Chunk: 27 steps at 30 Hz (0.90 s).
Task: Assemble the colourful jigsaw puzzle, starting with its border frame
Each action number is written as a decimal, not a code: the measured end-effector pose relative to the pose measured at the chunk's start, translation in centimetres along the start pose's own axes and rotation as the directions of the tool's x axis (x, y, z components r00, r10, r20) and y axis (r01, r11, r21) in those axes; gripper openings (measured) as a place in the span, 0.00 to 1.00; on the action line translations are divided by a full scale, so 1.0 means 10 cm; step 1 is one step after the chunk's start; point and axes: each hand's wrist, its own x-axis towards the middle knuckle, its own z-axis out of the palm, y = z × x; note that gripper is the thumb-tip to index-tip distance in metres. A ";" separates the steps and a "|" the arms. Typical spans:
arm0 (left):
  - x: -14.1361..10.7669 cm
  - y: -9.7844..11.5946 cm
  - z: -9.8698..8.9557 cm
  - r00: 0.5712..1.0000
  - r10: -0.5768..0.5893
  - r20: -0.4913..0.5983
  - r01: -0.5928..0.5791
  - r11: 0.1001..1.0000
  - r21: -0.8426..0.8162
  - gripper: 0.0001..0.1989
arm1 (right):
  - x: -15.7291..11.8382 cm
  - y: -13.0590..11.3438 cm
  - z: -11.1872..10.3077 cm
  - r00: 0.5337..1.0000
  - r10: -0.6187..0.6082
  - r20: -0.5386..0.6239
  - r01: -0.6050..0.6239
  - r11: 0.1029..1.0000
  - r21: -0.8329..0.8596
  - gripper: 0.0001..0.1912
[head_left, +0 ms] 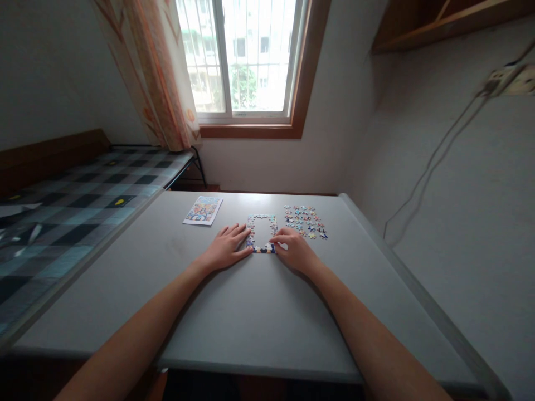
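A rectangular frame of joined jigsaw pieces [262,250] lies on the white table [251,312], its middle bare. Flat beside its left edge is my left hand [226,247], fingers spread, thumb and fingertips touching the border. At the lower right of the frame my right hand [295,249] has thumb and forefinger pinched over a small puzzle piece [271,242]. Loose pieces [300,212] lie in rows just beyond my right hand. To the left, a printed picture sheet [203,211] lies flat.
A bed with a checked cover [137,170] stands left of the table. Behind are a curtain [161,72] and a barred window [259,61]. On the right wall are a shelf [443,28] and a socket with a hanging cable [516,81].
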 end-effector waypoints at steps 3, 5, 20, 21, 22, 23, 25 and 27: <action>0.00 0.01 0.00 1.000 -0.001 -0.009 0.001 1.000 0.004 0.33 | -0.03 -0.12 -0.01 0.996 -0.036 0.085 0.051 0.982 -0.183 0.11; 0.01 0.01 0.01 1.000 -0.001 -0.016 0.001 1.000 0.004 0.33 | -0.04 -0.22 -0.02 0.989 -0.016 0.145 0.057 0.959 -0.279 0.12; 0.02 -0.02 0.03 1.000 0.005 -0.018 -0.005 1.000 0.006 0.33 | -0.06 -0.44 -0.04 0.967 0.072 0.246 0.046 0.895 -0.443 0.13; 0.02 -0.02 0.03 1.000 0.007 -0.018 -0.007 1.000 0.006 0.33 | -0.06 -0.44 -0.04 0.970 0.067 0.232 0.043 0.897 -0.440 0.13; 0.01 -0.02 0.03 1.000 0.008 -0.018 -0.008 1.000 0.006 0.33 | -0.07 -0.43 -0.03 0.975 0.062 0.212 0.037 0.900 -0.435 0.13; 0.01 -0.02 0.03 1.000 0.007 -0.018 -0.007 1.000 0.006 0.33 | -0.07 -0.42 -0.02 0.980 0.057 0.190 0.031 0.904 -0.427 0.13; 0.01 -0.01 0.02 1.000 0.007 -0.016 -0.007 1.000 0.002 0.33 | -0.07 -0.40 -0.01 0.988 0.042 0.152 0.024 0.914 -0.406 0.13; 0.01 -0.01 0.02 1.000 0.008 -0.018 -0.008 1.000 -0.002 0.33 | -0.07 -0.38 0.01 0.990 0.024 0.137 0.032 0.921 -0.389 0.13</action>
